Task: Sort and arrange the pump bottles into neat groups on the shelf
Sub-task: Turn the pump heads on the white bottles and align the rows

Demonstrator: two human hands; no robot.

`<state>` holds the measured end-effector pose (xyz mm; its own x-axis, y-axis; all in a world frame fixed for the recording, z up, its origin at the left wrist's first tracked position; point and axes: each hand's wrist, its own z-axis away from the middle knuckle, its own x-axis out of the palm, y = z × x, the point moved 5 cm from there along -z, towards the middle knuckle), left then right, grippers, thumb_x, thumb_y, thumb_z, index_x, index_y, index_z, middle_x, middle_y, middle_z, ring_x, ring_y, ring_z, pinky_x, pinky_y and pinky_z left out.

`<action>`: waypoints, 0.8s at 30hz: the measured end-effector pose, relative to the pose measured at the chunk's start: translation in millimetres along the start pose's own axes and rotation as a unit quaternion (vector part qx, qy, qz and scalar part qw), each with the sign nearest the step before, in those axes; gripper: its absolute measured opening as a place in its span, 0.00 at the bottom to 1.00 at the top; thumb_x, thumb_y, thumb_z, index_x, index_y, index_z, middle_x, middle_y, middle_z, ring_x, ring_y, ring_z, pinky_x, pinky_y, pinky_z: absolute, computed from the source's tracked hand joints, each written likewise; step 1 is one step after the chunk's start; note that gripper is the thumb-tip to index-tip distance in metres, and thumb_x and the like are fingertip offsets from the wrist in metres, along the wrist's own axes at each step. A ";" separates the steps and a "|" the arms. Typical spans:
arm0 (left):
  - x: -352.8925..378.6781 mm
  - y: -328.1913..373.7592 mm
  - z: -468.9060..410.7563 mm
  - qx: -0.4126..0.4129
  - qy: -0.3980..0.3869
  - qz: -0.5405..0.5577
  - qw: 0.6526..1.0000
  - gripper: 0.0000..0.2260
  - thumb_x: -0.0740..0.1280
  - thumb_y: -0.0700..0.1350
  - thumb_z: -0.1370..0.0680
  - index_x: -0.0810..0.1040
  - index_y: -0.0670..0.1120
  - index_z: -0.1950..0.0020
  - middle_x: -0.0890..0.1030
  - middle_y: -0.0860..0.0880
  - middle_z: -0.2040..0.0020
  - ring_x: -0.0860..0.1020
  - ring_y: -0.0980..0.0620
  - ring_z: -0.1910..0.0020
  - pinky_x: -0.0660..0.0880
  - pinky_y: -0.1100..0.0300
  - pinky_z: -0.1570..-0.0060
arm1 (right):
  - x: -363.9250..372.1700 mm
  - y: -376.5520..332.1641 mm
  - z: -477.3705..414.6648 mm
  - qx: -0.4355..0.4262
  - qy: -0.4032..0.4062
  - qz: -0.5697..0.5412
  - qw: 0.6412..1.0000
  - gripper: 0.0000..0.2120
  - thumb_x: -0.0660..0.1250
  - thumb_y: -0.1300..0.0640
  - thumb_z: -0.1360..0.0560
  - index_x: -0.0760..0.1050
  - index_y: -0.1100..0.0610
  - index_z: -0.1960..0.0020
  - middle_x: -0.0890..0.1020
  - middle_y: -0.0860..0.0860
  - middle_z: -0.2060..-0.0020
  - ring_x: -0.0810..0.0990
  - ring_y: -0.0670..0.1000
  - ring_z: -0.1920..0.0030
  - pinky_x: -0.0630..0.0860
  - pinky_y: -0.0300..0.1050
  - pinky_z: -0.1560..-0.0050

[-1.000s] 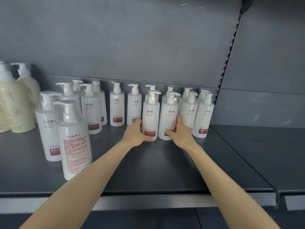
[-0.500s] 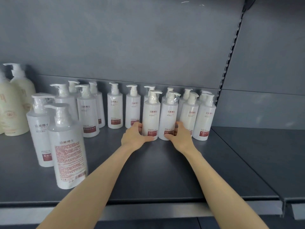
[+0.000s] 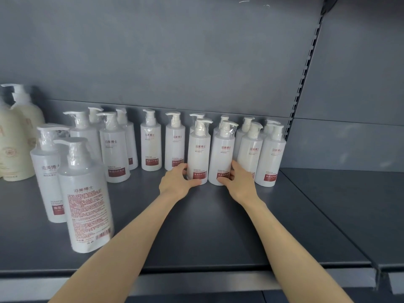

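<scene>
**Both hands clamping two bottles left of the post**

The left hand is curling round the base of one white bottle, thumb lying across its front. The right hand is gripping the base of a second bottle in the same way. The hands are staying apart from each other, with the two bottles between them. Both bottles are standing upright, close side by side, on the shelf, left of the slotted post.

Two more bottles are standing between this pair and the post, one of them just beside the right hand. A back row is lining the wall, running left from the post. Farther left of the post, two lone bottles are standing a little apart, and beyond them a loose cluster is gathering. Its front bottle is showing a red-printed back label. Farthest from the post, cream bottles are standing at the edge of view.
</scene>
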<state>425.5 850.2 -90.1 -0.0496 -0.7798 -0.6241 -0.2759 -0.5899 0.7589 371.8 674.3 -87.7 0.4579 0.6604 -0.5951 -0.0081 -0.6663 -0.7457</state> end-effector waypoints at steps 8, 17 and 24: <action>1.2 -0.5 0.3 -0.002 -0.004 -0.007 1.000 0.27 0.71 0.53 0.28 0.69 0.50 0.30 0.76 0.49 0.35 0.73 0.47 0.36 0.70 0.51 0.38 | -0.6 -0.3 0.5 0.009 0.005 0.003 1.000 0.24 0.70 0.57 0.27 0.68 0.54 0.34 0.79 0.51 0.40 0.77 0.54 0.40 0.73 0.57 0.37; -3.1 5.0 9.8 -0.006 -0.032 -0.022 0.999 0.18 0.69 0.50 0.26 0.75 0.45 0.39 0.79 0.48 0.41 0.76 0.48 0.42 0.72 0.57 0.45 | -4.8 -5.4 5.2 0.027 0.009 0.006 1.000 0.20 0.71 0.56 0.27 0.71 0.58 0.38 0.80 0.54 0.45 0.79 0.54 0.45 0.75 0.53 0.40; -21.8 13.4 42.4 0.042 -0.066 -0.121 0.990 0.19 0.65 0.48 0.23 0.70 0.44 0.34 0.73 0.46 0.35 0.72 0.47 0.37 0.69 0.59 0.42 | -26.2 -26.4 26.7 0.013 0.018 0.112 0.994 0.16 0.68 0.54 0.25 0.74 0.59 0.40 0.81 0.55 0.46 0.78 0.55 0.47 0.76 0.48 0.46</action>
<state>382.2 868.2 -74.2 -0.0960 -0.5809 -0.8083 -0.3741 -0.7314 0.5701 336.2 683.9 -60.4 0.4735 0.4842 -0.7357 -0.1354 -0.7854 -0.6041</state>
